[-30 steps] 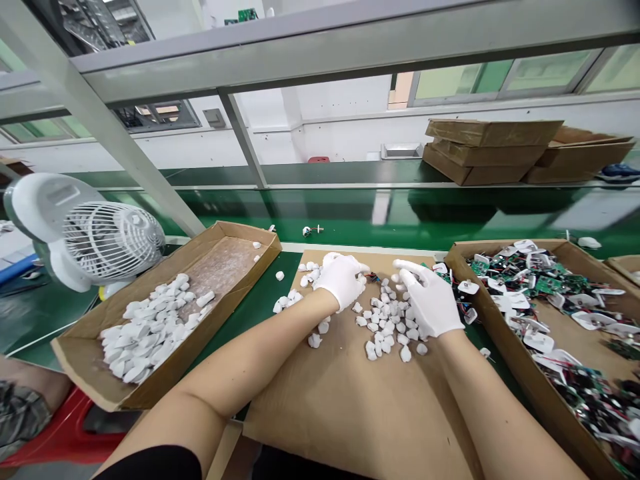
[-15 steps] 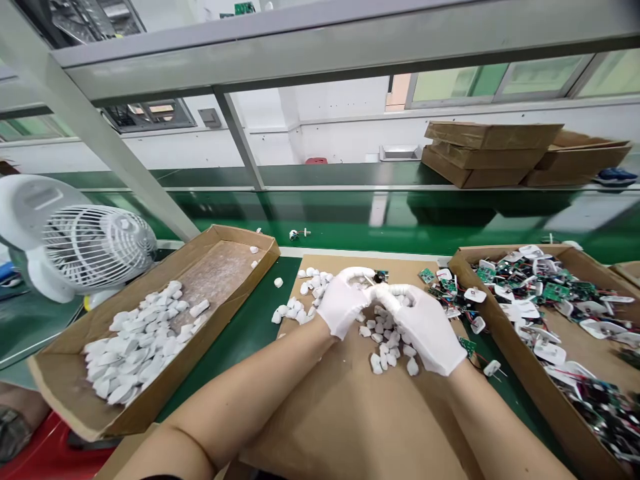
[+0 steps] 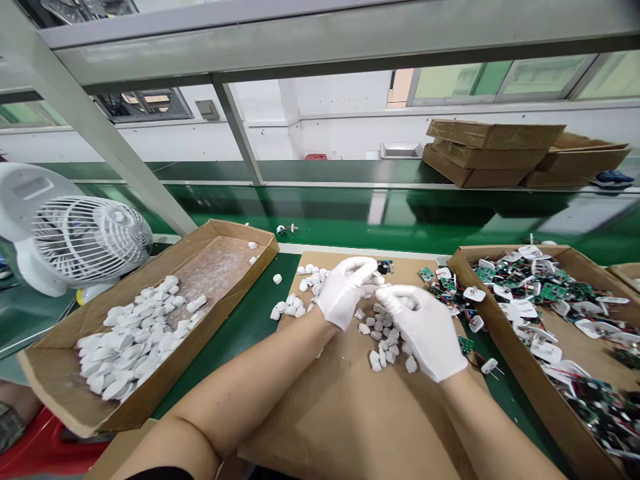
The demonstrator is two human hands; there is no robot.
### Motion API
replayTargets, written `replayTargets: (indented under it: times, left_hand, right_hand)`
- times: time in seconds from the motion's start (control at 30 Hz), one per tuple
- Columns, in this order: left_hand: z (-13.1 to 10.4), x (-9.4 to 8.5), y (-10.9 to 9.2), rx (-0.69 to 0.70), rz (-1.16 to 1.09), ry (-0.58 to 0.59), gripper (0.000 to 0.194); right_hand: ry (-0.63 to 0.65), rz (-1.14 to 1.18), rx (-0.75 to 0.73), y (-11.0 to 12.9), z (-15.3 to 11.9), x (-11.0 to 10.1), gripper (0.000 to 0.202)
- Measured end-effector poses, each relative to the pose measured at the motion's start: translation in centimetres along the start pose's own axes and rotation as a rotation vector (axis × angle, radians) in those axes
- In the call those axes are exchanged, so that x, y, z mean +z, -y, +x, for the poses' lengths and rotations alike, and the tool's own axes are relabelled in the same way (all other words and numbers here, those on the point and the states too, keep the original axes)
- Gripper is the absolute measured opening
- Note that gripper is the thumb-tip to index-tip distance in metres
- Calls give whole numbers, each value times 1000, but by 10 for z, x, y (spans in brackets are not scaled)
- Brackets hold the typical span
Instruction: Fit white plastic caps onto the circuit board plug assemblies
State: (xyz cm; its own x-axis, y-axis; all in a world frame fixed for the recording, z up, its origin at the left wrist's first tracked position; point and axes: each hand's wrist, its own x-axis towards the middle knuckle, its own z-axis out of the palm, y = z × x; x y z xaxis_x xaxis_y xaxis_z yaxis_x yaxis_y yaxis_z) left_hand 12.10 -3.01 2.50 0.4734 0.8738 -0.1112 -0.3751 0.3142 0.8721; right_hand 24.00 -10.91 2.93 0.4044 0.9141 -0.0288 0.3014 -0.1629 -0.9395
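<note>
Both hands wear white gloves above a brown cardboard sheet (image 3: 360, 413). My left hand (image 3: 349, 288) is closed, thumb and fingers pressed together; what it holds is too small to make out. A dark circuit part (image 3: 385, 267) shows just beyond its fingertips. Close beside it on the right, my right hand (image 3: 417, 320) has its fingers bent in a pinch, and anything between them is hidden. Small white pieces (image 3: 385, 337) lie in a heap under and between the hands. More white pieces (image 3: 287, 308) are left of my left hand.
A cardboard tray (image 3: 240, 287) of white pieces stands left, beside a white fan (image 3: 95, 237). At right, another cardboard box (image 3: 493, 313) holds circuit boards with wires. Loose boards (image 3: 449, 287) lie near my right hand. A metal frame bar (image 3: 320, 50) crosses above.
My hands have moved slightly apart, my left hand a little up and my right hand a little down. The dark circuit part shows more fully. The view has shifted slightly.
</note>
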Motion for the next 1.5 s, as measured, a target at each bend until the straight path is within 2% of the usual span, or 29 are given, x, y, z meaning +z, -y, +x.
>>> replayTargets:
  times: [0.03, 0.07, 0.1, 0.17, 0.23, 0.33, 0.4, 0.5, 0.63, 0.7, 0.83, 0.9, 0.97, 1.07, 1.17, 1.23, 1.4, 1.5]
  left_hand:
    - [3, -5, -1, -42, -102, 45, 23]
    - [5, -9, -2, -88, -188, 81, 19]
    - [6, -14, -3, -145, -258, 96, 16]
    - [6, -21, -6, -266, -322, 107, 16]
    - [3, -25, -10, -360, -341, 147, 25]
    - [0, -26, -17, -408, -385, 189, 28]
    - [1, -25, -19, -401, -407, 147, 20]
    - [3, -25, -15, -377, -309, 111, 16]
    - [3, -28, -7, -275, -151, 115, 24]
    - [3, -28, -6, -282, -149, 126, 26]
    - [5, -29, -3, -375, -260, 147, 20]
    - [7, -30, 0, -408, -289, 143, 17]
    - [7, -30, 3, -401, -235, 143, 28]
    - [4, -26, 9, -240, -24, 205, 43]
    - [1, -20, 13, -60, 111, 288, 41]
    - [-1, -18, 13, -12, 69, 278, 35]
    - [-3, -16, 7, 33, -91, 170, 25]
    - [-4, -11, 9, -67, -110, 145, 24]
  right_hand:
    - [-121, -54, -48, 0, 4, -4, 41]
    - [-181, -93, -84, -1, 9, -6, 47]
    - [-179, -119, -105, -3, 12, -7, 56]
    - [-55, -148, -114, -8, 17, -6, 66]
    - [58, -154, -91, -14, 17, -2, 52]
    - [101, -63, -41, -20, 14, 3, 31]
    - [148, 35, -19, -20, 12, 3, 35]
    - [214, 105, -45, -15, 11, 1, 54]
    - [87, 62, -44, -12, 14, -2, 42]
    - [81, 92, 13, -11, 14, -4, 42]
    - [393, 340, 291, -5, 7, -7, 46]
    - [464, 467, 355, -1, 4, -5, 45]
    - [411, 542, 332, 1, 2, -2, 44]
    - [306, 577, 294, 1, 1, 4, 45]
    - [302, 540, 284, 1, 1, 6, 48]
    - [319, 502, 309, 3, 1, 5, 48]
    - [288, 514, 323, 4, 4, 4, 49]
    - [359, 579, 286, 3, 3, 9, 44]
